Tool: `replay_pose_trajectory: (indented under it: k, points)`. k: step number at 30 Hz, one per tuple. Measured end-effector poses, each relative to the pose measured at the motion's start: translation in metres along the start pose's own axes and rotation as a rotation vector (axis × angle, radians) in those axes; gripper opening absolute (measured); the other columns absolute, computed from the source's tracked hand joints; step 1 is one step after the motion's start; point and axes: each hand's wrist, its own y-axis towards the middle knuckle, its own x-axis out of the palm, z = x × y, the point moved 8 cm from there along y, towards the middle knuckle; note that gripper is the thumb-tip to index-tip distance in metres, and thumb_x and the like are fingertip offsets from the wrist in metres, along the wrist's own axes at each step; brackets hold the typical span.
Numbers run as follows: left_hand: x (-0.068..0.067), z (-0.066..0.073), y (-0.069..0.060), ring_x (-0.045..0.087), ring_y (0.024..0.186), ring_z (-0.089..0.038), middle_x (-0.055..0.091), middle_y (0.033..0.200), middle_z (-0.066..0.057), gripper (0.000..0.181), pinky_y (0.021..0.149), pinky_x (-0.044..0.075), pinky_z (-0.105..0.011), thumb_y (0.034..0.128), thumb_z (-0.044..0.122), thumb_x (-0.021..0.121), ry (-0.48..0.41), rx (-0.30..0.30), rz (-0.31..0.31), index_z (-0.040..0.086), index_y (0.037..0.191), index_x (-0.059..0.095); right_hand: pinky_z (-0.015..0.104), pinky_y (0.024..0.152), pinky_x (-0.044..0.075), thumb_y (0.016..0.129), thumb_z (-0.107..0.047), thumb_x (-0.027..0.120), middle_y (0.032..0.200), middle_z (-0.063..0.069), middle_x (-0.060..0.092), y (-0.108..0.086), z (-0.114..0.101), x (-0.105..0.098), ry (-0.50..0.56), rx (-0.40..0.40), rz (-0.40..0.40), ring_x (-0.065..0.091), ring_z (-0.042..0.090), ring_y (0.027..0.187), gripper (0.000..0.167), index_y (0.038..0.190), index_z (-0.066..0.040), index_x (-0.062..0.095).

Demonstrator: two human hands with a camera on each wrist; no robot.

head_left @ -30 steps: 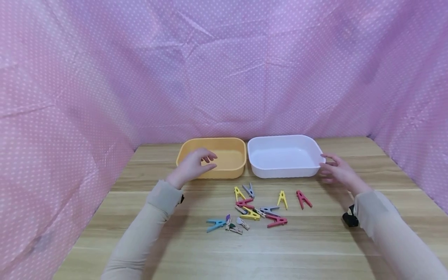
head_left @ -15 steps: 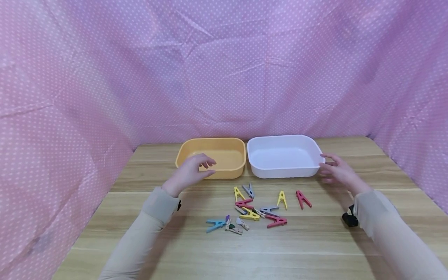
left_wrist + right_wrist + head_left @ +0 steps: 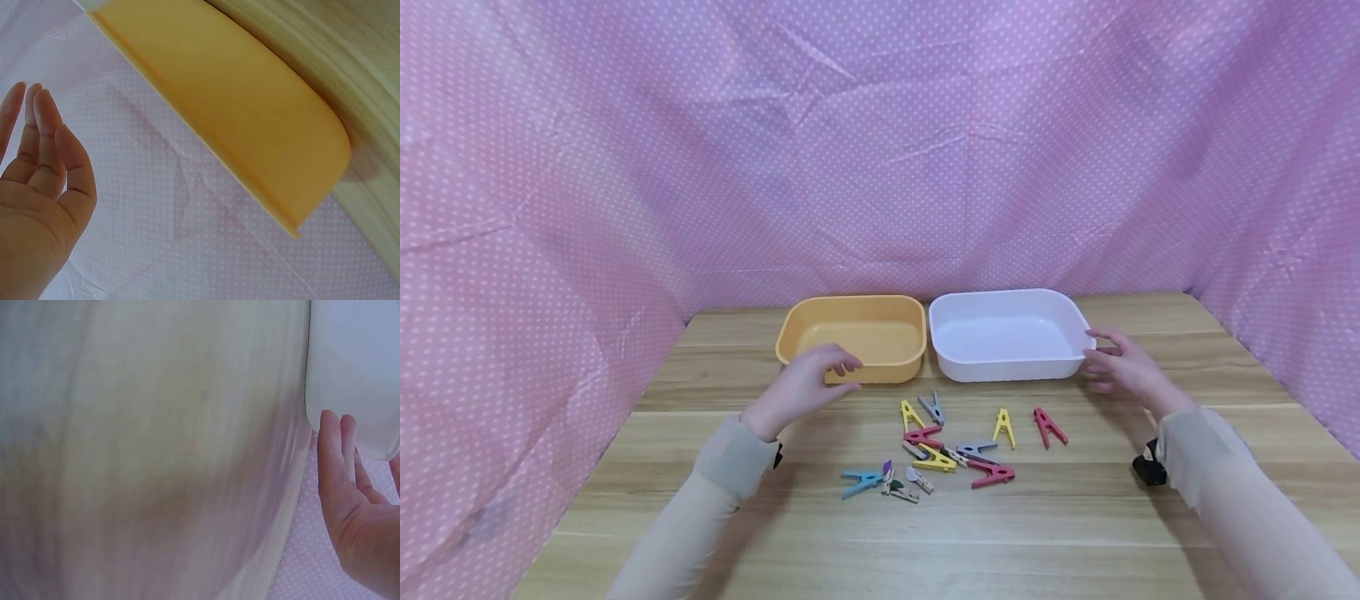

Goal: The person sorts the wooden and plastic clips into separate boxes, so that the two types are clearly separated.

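My left hand (image 3: 805, 386) hovers before the front left corner of the orange plastic basin (image 3: 890, 375), fingers loosely bent and holding nothing. In the left wrist view the basin's outer wall (image 3: 237, 94) is apart from the fingers (image 3: 47, 119). My right hand (image 3: 1126, 369) is at the right end of the white basin (image 3: 1011, 371), its fingertips at the wall. The right wrist view has fairly straight fingers (image 3: 330, 450) beside the white wall (image 3: 350, 375); firm contact is hard to tell. In front of the basins lie several clothespins, among them a yellow one (image 3: 1003, 427) and a red one (image 3: 1049, 427).
The wooden table (image 3: 1000, 542) carries a loose cluster of plastic pegs and small wooden pegs, with a blue peg (image 3: 862, 481) at its left and a red peg (image 3: 992, 474) at its right. A pink dotted cloth (image 3: 880, 167) hangs behind and at both sides.
My left hand has drawn back toward me and slightly left, from over the orange basin to before its front corner. The right hand stays at the white basin; the clothespins lie as before.
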Motion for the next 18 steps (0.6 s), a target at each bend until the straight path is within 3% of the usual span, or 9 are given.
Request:
replay_pose_trajectory:
  k: [10, 18]
  points:
    - [0.009, -0.003, -0.015, 0.059, 0.091, -0.020, 0.065, 0.098, -0.006, 0.037, 0.083, 0.051, -0.039, 0.0785, 0.016, 0.077, 0.022, 0.019, -0.037, 0.002, 0.111, 0.066, 0.036, 0.080, 0.056, 0.101, -0.023, 0.043, 0.141, 0.042, 0.019, 0.000, 0.001, 0.001, -0.003, -0.001, 0.000, 0.058, 0.003, 0.087, 0.062, 0.145, 0.002, 0.007]
    - [0.015, -0.007, -0.027, 0.059, 0.100, -0.019, 0.065, 0.111, -0.008, 0.043, 0.090, 0.050, -0.039, 0.0782, 0.019, 0.078, 0.019, 0.000, -0.075, 0.006, 0.117, 0.063, 0.036, 0.080, 0.056, 0.101, -0.023, 0.042, 0.139, 0.043, 0.021, 0.001, 0.002, 0.000, -0.021, -0.010, -0.003, 0.057, 0.003, 0.088, 0.061, 0.145, 0.002, 0.008]
